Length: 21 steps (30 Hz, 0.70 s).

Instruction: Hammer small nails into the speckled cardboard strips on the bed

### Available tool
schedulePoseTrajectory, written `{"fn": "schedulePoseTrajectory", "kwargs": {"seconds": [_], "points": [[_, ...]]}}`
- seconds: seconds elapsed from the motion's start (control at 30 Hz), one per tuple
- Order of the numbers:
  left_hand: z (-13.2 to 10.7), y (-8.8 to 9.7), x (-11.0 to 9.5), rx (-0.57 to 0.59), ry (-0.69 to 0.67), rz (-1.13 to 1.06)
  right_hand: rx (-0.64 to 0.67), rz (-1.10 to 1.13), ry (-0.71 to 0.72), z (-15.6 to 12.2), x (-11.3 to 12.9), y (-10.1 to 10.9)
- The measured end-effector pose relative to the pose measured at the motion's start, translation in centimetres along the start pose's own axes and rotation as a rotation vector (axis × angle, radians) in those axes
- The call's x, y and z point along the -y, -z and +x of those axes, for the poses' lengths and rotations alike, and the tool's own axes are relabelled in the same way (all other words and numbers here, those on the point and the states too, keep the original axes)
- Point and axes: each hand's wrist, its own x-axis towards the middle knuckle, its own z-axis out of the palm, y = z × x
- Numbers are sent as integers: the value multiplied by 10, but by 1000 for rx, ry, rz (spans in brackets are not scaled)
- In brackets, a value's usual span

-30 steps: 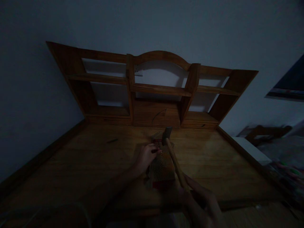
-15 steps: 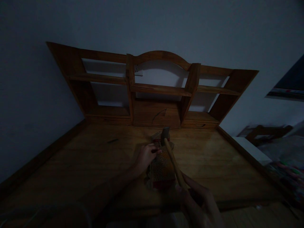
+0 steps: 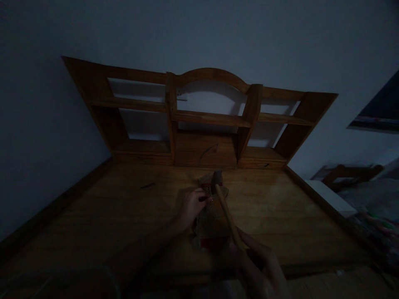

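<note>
My right hand (image 3: pixel 262 265) is closed around the wooden handle of a hammer (image 3: pixel 227 209). The dark hammer head points away from me, just over the far part of a speckled, yellowish-brown block (image 3: pixel 215 218) with a red near edge. Whether the head touches the block is too dark to tell. My left hand (image 3: pixel 191 206) reaches in from the left, with thumb and fingertips pinched together at the block's upper left. A tiny bright spot shows by the fingertips; what they pinch is too small to make out. Another speckled piece with red lies at the block's far end.
The block lies on a wooden desk (image 3: pixel 124 220). A thin dark strip (image 3: pixel 147 185) lies left of my hands. Along the back stands a wooden shelf unit (image 3: pixel 205 118) against the wall. At right are a white surface (image 3: pixel 330 197) and a wooden chair back (image 3: pixel 352 172). The room is dim.
The hammer head has dropped slightly toward the block and toward me. My left hand stays in the same pinch at the block.
</note>
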Motion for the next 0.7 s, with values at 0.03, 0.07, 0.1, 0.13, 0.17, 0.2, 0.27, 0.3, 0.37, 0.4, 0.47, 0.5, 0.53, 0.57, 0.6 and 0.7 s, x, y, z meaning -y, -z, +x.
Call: {"fn": "schedulePoseTrajectory", "kwargs": {"seconds": [0.03,0.07,0.1,0.13,0.17,0.2,0.27,0.3,0.37,0.4,0.47,0.5,0.53,0.57,0.6,0.7], "points": [[0,-1,1,-3,-4,1,-4,-8,0,0,-1,2],[0,-2,2,-3,-15,-1,-8,-12,-3,-1,-3,3],[1,-2,3,-7,-26,-3,-11,-18,-5,-1,-4,5],[1,-3,4,-16,-34,-4,-15,-23,-5,-1,-5,7],[1,-4,5,-22,-39,-3,-16,-26,-3,-1,-6,8],[1,-4,6,-27,-41,-5,-14,-28,1,-1,-7,10],[1,-3,6,-32,-39,-21,-3,-34,15,-1,-8,13],[1,-2,6,-33,-37,-34,-1,-37,22,-1,-8,14],[2,2,6,-22,-39,-62,-9,-26,0,-1,-9,14],[3,4,6,-17,-41,-71,-19,-8,-27,-2,-9,13],[4,7,9,-18,-41,-73,-39,36,-84,-2,-8,12],[5,8,11,-29,-35,-68,-48,53,-102,-1,-7,12],[6,8,14,-44,-26,-64,-56,61,-113,0,-5,12],[7,7,16,-61,-16,-63,-61,72,-129,2,-3,13],[8,5,19,-73,-7,-64,-62,88,-156,4,0,14],[9,0,23,-81,-1,-83,-28,168,-275,11,10,20]]}}
